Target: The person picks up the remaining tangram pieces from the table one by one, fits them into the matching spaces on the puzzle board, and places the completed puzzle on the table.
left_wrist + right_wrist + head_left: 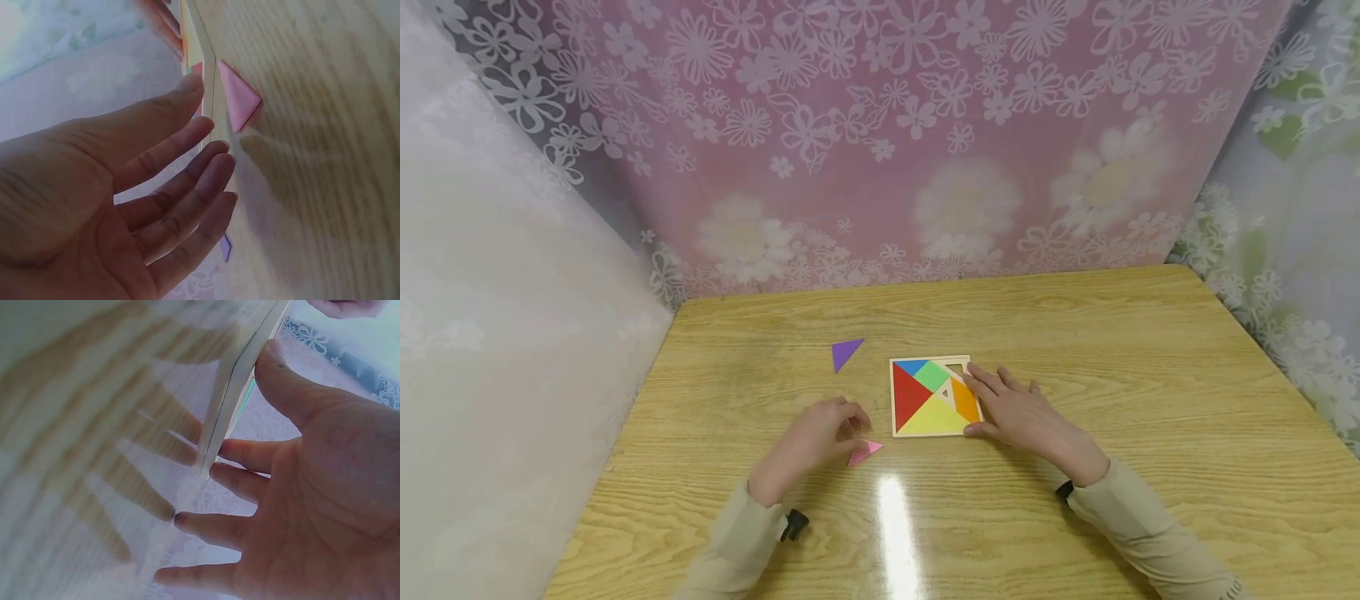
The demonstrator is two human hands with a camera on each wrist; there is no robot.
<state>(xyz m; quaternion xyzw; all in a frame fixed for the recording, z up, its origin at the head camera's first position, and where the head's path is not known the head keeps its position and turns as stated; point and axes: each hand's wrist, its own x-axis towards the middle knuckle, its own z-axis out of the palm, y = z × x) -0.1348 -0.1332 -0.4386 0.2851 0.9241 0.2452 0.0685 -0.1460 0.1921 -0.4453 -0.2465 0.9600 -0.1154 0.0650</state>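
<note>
A wooden tangram tray (925, 436) lies flat, holding a red triangle (908, 398), a yellow triangle (938, 419), an orange parallelogram (964, 402), a green square (932, 376) and a blue triangle (912, 366). Two uncovered spots with small dark cut-outs show in its right half. My right hand (1022, 417) rests against the tray's right side, thumb at the near corner, fingers spread toward the far one. Left of the tray, my left hand (812, 442) hovers with relaxed fingers beside a pink triangle (239, 97); it holds nothing. A purple triangle (846, 353) lies farther back.
The wood-grain table (760, 333) carries a bright light reflection in front of the tray. Flowered pink cloth (865, 167) hangs along the back edge, with pale cloth at the left and right. Dark wrist straps (793, 525) show at both cuffs.
</note>
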